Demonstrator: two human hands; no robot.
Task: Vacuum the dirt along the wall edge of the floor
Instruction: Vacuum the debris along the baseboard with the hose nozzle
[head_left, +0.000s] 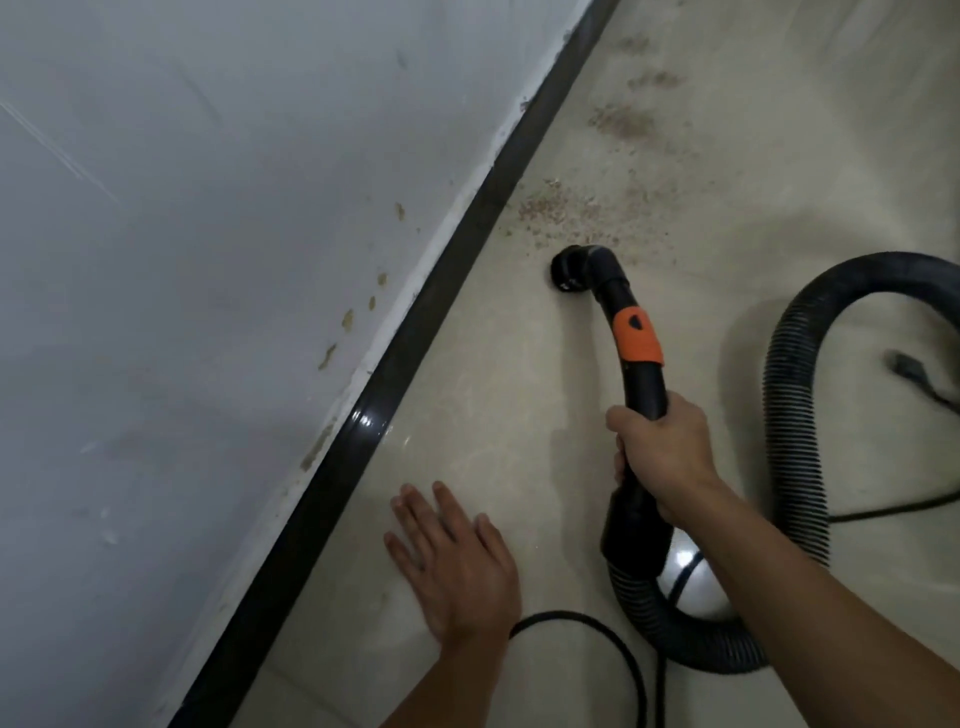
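Note:
My right hand (667, 452) grips the black vacuum hose handle (644, 384), which carries an orange band. Its round nozzle (569, 270) points down at the beige tiled floor (493, 415), a short way out from the black skirting (415, 332) at the foot of the white wall (182, 260). Brownish dirt (561, 208) lies scattered just beyond the nozzle, with more patches (621, 119) farther along the wall edge. My left hand (457, 561) lies flat on the floor with straight fingers, left of the handle and holding nothing.
The ribbed black hose (795, 415) loops across the floor on the right and curls back under my right arm. A thin black power cable (613, 649) runs near my left wrist. A plug (909, 366) with its cord lies at the far right.

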